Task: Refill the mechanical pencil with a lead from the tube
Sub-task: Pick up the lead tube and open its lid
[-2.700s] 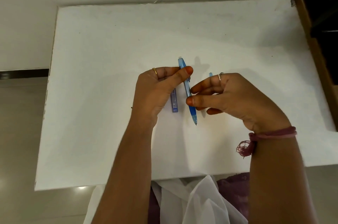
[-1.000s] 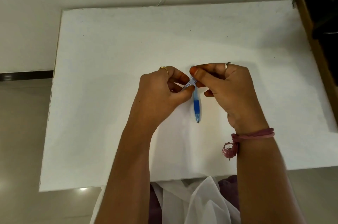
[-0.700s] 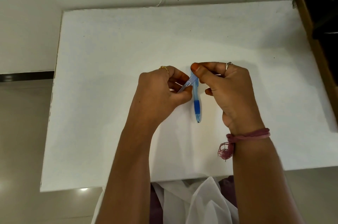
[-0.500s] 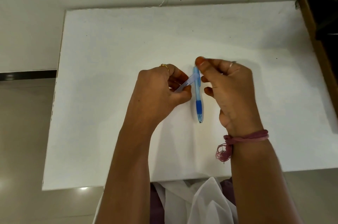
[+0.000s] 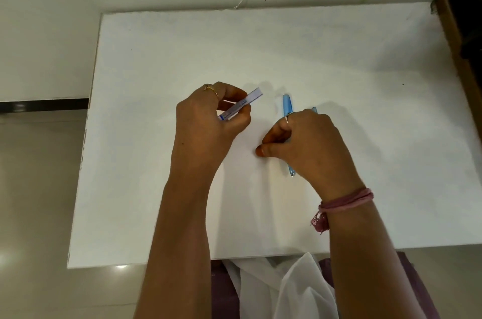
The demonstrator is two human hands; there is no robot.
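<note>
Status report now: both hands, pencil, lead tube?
Left hand grips blue-white plastic lead tube. Right hand, fingers curled, over blue mechanical pencil on table. Nothing blocking.

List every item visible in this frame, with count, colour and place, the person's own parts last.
Lead tube: one, pale with blue print, held in left hand, tilted above table.
Mechanical pencil: one, light blue, lying on table, middle hidden under right hand.
Small blue piece: one, just past right hand; cannot tell what it is.
Table: one, white.
Wooden furniture: brown, far right edge.
Rings: gold on left hand, silver on right.
Wrist thread: pink, right wrist.
Left hand: holds tube.
Right hand: fingers curled, low over pencil.
</note>
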